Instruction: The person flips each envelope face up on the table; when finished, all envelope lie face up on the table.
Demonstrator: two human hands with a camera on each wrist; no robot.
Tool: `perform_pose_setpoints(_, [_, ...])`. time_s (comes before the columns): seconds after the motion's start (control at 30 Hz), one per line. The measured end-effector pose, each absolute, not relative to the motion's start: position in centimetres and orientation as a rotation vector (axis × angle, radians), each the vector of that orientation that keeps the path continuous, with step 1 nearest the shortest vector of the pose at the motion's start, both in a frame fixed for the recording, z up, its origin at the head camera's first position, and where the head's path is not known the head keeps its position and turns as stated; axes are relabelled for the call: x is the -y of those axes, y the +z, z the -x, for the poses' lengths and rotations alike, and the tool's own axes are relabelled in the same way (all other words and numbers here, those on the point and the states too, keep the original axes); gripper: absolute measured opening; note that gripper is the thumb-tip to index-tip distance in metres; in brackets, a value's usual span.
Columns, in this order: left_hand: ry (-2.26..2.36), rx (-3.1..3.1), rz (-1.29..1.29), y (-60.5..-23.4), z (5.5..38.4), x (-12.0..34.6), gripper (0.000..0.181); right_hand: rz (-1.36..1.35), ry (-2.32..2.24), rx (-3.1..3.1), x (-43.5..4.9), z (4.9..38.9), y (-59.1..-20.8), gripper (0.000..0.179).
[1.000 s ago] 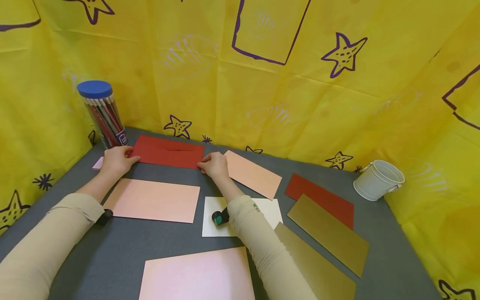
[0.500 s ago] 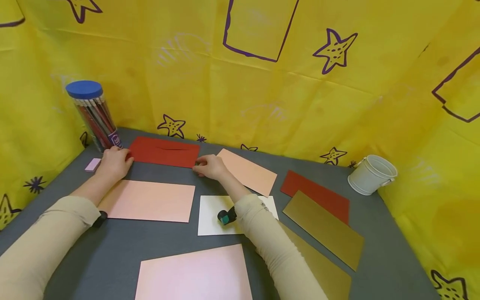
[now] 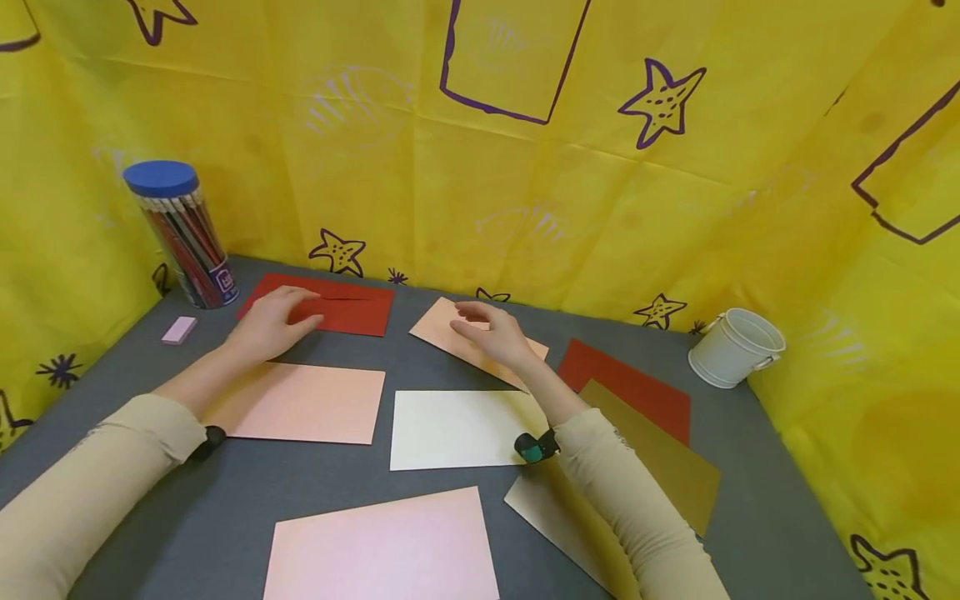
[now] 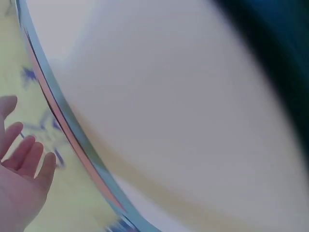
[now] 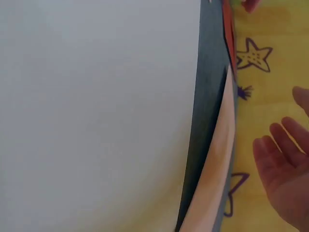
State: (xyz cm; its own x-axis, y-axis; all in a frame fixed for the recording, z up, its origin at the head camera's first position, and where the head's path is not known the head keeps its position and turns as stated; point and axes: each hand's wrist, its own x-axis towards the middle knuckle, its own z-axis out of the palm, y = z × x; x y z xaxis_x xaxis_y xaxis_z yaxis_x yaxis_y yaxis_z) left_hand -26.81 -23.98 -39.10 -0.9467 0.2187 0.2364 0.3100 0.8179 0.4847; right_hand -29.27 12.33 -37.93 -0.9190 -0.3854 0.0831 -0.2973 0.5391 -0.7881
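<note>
My left hand [image 3: 273, 323] is raised over the near left part of a red paper rectangle [image 3: 348, 315], which has a dark line across it. Its fingers are loosely bent around nothing; the left wrist view shows the same hand [image 4: 26, 179] with fingers apart. Above a peach paper rectangle [image 3: 442, 323] hovers my right hand [image 3: 497, 333], relaxed and holding nothing. In the right wrist view that hand [image 5: 285, 179] has its palm and fingers spread. Below the hands lie a wider pink sheet [image 3: 315, 404] and a white sheet [image 3: 450, 429].
A blue-lidded tub of pencils [image 3: 187, 242] and a pink eraser [image 3: 179, 330] stand at the left. On the right lie a second red rectangle [image 3: 630, 383], gold rectangles [image 3: 660, 454] and a white bucket [image 3: 735, 348]. Another pink sheet [image 3: 382, 550] is in front; yellow cloth [image 3: 375, 150] hangs behind.
Both hands have left the red paper's edges. The left hand has lifted and come rightward over it; the right hand has moved right, above the peach rectangle. The view has shifted slightly.
</note>
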Motion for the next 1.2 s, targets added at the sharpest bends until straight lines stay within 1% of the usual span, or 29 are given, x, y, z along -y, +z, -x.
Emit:
perform_pose_setpoints(0.17, [-0.867,2.869,0.648,-38.7,27.1,20.1,0.051,0.615,-1.263,-2.716,-16.5,28.6,-38.5,0.058])
perform_pose_setpoints(0.37, [-0.846,2.919,0.875,-38.9,28.1,16.3,0.058,0.626,-1.027,-2.755,-20.5,27.6,-39.3,0.073])
perform_pose_setpoints(0.6, [-0.785,3.055,0.940,-39.6,29.9,13.3,0.073,0.712,-0.721,-2.683,-22.9,26.9,-39.8,0.092])
perform_pose_setpoints(0.77, [-0.785,3.100,0.944,-40.5,30.9,12.4,0.079,0.704,-0.626,-2.664,-23.2,26.8,-40.4,0.098])
perform_pose_setpoints(0.93, [-0.838,3.067,0.913,-40.8,31.1,11.8,0.075,0.678,-0.584,-2.687,-23.4,26.6,-40.4,0.098])
perform_pose_setpoints(1.2, [-0.808,3.002,0.931,-41.0,31.1,11.2,0.062,0.688,-0.512,-2.717,-23.7,26.6,-40.4,0.095])
